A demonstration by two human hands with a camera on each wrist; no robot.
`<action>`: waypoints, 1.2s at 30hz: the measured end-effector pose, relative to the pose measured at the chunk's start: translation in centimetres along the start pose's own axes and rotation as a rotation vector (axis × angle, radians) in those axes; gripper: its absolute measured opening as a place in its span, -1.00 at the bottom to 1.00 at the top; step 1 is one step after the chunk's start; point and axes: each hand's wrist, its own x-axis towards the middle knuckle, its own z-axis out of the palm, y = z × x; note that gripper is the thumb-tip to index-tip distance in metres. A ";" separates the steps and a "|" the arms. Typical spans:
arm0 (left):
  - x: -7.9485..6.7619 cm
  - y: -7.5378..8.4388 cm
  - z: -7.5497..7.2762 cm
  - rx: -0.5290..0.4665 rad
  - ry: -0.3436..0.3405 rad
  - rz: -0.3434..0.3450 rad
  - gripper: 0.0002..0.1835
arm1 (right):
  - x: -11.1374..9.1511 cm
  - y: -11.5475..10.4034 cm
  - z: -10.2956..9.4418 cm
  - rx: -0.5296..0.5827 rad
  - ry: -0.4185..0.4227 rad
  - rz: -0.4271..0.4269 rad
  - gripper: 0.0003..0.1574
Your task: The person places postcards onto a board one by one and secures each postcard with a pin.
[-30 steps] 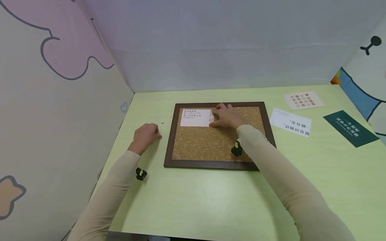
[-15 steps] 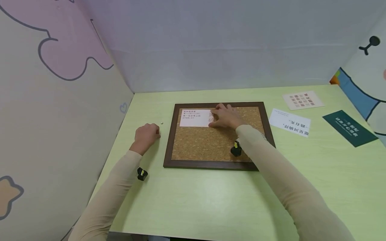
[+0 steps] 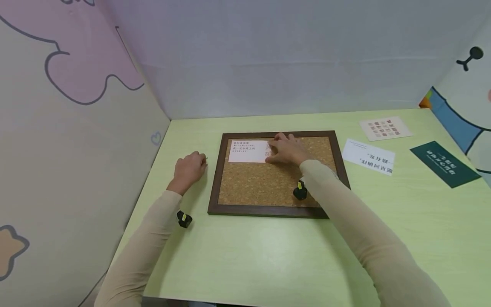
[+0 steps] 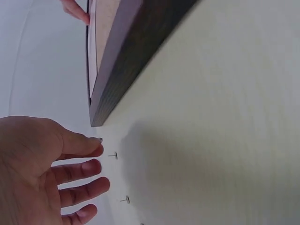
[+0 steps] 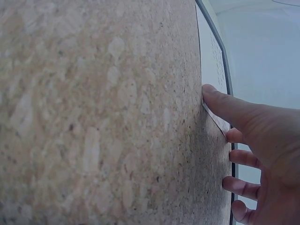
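Note:
A white card with printed lettering lies at the upper left of a framed cork board. My right hand presses the card's right end, with the thumb at its lower corner and the index finger at the upper one; the other fingers are spread. Left of the frame, my left hand pinches a small shiny piece, which looks like a thumbtack, between thumb and index fingertip. Beneath that hand, another thumbtack and a further thumbtack stand pin up on the table.
Right of the board lie a white card, a cream card and a dark green card. The board's dark wooden frame forms a raised edge. Walls close off the table at the back and left.
My left hand has moved slightly away from me and to the right, and its fingertips now reach where a small tack was visible. My right hand and the card have stayed in place.

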 end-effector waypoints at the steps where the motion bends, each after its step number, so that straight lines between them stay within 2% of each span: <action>1: 0.2 0.1 0.0 -0.015 0.008 -0.006 -0.82 | 0.0 0.0 0.0 0.000 -0.002 0.001 -0.02; 4: 1.0 0.3 0.1 -0.090 0.041 -0.030 -0.81 | 0.0 0.0 -0.1 0.002 -0.007 0.002 -0.01; 8: 2.3 0.7 0.2 -0.256 0.073 -0.063 -0.82 | 0.0 0.0 -0.1 0.004 -0.009 0.001 -0.02; 13: 4.1 1.5 0.4 -0.455 0.063 -0.077 -0.80 | 0.1 0.1 -0.1 -0.001 -0.010 0.003 -0.03; 18: 6.0 2.4 0.5 -0.578 0.033 -0.084 -0.78 | 0.1 0.2 -0.1 -0.002 -0.010 0.001 -0.02; 21: 7.0 3.0 0.5 -0.619 -0.004 -0.100 -0.77 | 0.0 0.1 -0.1 -0.004 -0.012 -0.001 -0.02; 26: 8.2 4.2 0.6 -0.624 -0.062 -0.129 -0.78 | -0.1 0.2 -0.1 -0.011 -0.009 0.002 -0.02; 36: 8.9 6.0 0.5 -0.599 -0.109 -0.162 -0.78 | -0.3 -0.2 -0.2 0.014 -0.001 0.003 -0.06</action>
